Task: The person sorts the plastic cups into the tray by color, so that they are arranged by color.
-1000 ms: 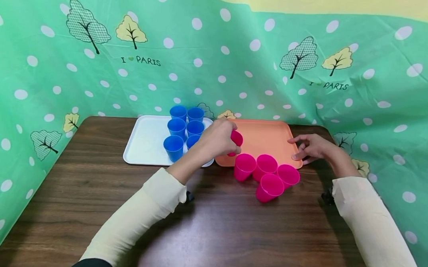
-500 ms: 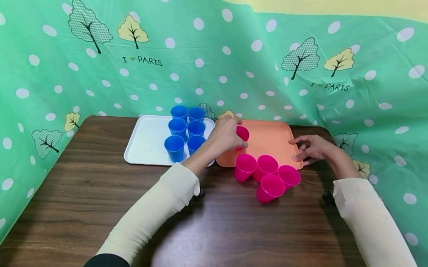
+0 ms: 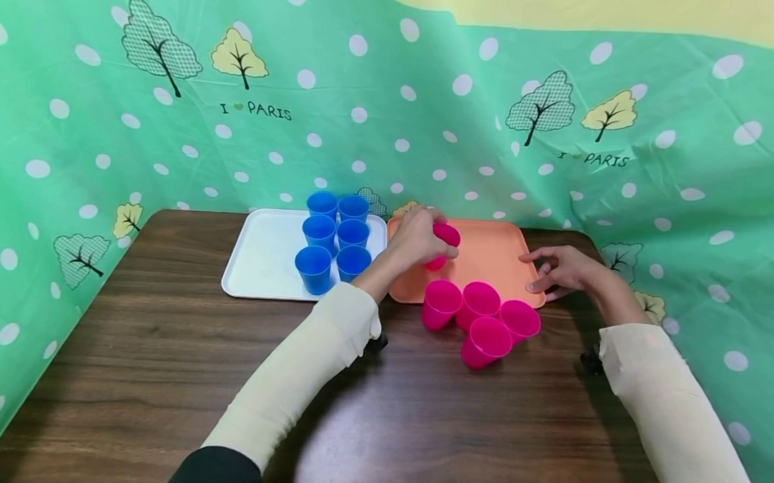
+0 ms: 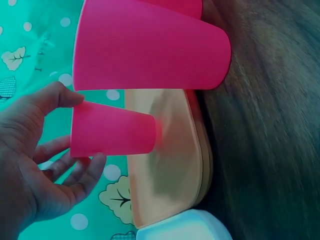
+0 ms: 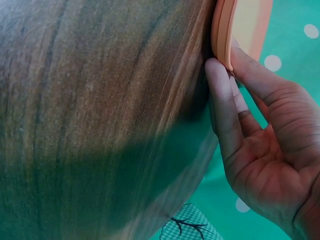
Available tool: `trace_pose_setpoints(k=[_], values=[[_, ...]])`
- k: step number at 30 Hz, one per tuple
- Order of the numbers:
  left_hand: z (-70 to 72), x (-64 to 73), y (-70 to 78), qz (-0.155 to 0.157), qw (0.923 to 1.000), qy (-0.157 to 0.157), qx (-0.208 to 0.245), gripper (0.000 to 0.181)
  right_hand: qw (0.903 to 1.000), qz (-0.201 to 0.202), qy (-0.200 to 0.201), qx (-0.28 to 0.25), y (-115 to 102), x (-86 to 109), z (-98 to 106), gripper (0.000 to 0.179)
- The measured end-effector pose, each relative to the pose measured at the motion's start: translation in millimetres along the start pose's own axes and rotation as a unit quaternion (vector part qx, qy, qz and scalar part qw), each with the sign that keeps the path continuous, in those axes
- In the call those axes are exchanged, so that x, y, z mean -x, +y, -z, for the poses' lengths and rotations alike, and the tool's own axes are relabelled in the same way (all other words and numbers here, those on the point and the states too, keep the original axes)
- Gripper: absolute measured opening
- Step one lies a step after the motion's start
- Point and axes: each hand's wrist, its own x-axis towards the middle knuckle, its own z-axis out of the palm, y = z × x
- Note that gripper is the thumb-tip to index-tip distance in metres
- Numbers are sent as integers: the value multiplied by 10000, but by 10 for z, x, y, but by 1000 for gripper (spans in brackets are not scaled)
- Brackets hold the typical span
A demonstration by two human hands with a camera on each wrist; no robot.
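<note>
My left hand (image 3: 415,237) holds a pink cup (image 3: 448,236) by its rim, over the left part of the orange tray (image 3: 490,249). In the left wrist view, thumb and fingertips sit around the rim of the held cup (image 4: 112,130), and its base points at the tray. At the tray's right edge is my right hand (image 3: 564,269), its fingers spread. The right wrist view has the thumb and a finger right at the rounded tray corner (image 5: 223,37). Several other pink cups (image 3: 481,303) stand upright just in front of the orange tray.
Left of the orange tray lies a white tray (image 3: 263,254), with blue cups (image 3: 313,271) upright in two columns on its right half. Both trays lie at the back of a dark wooden table (image 3: 418,423), before a green dotted cloth (image 3: 392,126).
My left hand has moved right with the pink cup, going further over the orange tray. The right hand stays at the tray's edge, and the other cups have not moved.
</note>
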Motion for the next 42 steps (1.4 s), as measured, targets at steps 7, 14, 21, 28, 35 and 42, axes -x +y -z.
trace_pose_setpoints(k=[7, 14, 21, 28, 35, 42], values=[[-90, -101, 36, 69, 9992, 9, 387, 63, 10000, 0, 45, 44, 36, -22, 5, 81], [-172, -182, 35, 28, 9993, 90, 351, 68, 10000, -7, 24, 20, 13, -26, -1, 81], [-276, -267, -10, 199, 9984, 124, 518, 75, 10000, 28, -25, -27, 19, -19, -11, 81], [-637, -597, -402, 147, 9934, 158, 1129, 76, 10000, -3, 36, 3, 27, -31, 1, 81], [-696, -592, -472, 326, 9903, -16, 1347, 63, 10000, -26, 25, -57, 15, -38, -4, 81], [-770, -682, -560, 577, 9884, -165, 1394, 64, 9999, -86, 8, -70, -5, -16, -1, 81]])
